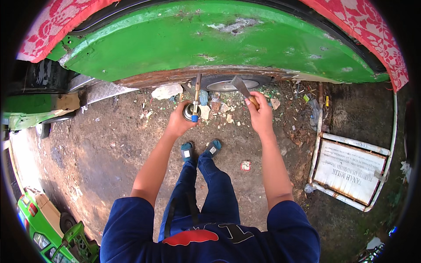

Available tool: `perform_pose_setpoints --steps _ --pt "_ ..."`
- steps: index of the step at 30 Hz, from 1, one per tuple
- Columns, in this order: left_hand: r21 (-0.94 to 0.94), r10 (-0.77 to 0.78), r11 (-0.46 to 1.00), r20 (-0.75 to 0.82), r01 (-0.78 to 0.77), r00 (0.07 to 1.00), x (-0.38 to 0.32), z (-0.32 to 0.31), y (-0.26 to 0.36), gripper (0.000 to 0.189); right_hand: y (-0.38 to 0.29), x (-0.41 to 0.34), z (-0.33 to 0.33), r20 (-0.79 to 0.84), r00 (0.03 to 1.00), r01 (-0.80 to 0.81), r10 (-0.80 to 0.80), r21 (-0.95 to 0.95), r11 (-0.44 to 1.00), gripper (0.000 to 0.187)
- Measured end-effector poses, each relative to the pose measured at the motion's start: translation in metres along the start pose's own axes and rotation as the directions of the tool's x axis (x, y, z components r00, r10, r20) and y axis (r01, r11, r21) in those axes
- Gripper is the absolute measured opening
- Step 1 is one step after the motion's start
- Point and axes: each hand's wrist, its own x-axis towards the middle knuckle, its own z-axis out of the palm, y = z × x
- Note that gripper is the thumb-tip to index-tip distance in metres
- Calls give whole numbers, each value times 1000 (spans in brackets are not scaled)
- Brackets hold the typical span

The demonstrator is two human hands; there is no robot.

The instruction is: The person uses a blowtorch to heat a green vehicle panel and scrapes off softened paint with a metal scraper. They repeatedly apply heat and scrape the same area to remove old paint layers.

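Note:
My left hand [179, 122] is wrapped around a gas canister [188, 113] fitted with a blowtorch head [197, 93]. The brass and steel nozzle points toward the vehicle, and a blue knob faces me; no flame can be made out. In my right hand [261, 113] is a putty knife [242, 88], gripped by its wooden handle with the broad blade angled up and left. Beyond both tools spans a green vehicle body panel [184, 39]. Its paint is stripped to grey in patches, and its lower edge is rusty brown.
A wheel [230, 83] lies under the panel's lower edge, with paint flakes and debris [227, 110] on the ground. To the right leans a framed metal sign [348, 171] bearing writing. Red floral cloth [371, 36] hangs over the panel. A green car [46, 227] stands lower left.

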Motion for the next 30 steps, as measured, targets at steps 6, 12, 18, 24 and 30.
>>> perform_pose_setpoints --steps 6,12,18,24,30 --pt "-37 -55 998 -43 54 998 -53 -5 -28 77 -92 79 16 161 916 399 -368 -467 789 20" --pt "-40 -44 998 -79 41 996 -83 -14 -33 79 -100 107 38 308 842 530 -442 -622 576 18" --pt "-79 -97 993 -81 91 992 -90 -21 -44 80 -91 96 38 273 830 530 -487 -658 534 16" --pt "-124 -63 991 -111 49 992 -87 -29 -39 81 -76 89 39 206 799 545 -565 -645 535 15" --pt "-104 -68 993 -97 58 993 -87 -36 -42 80 -72 88 43 214 774 579 -596 -623 527 16"
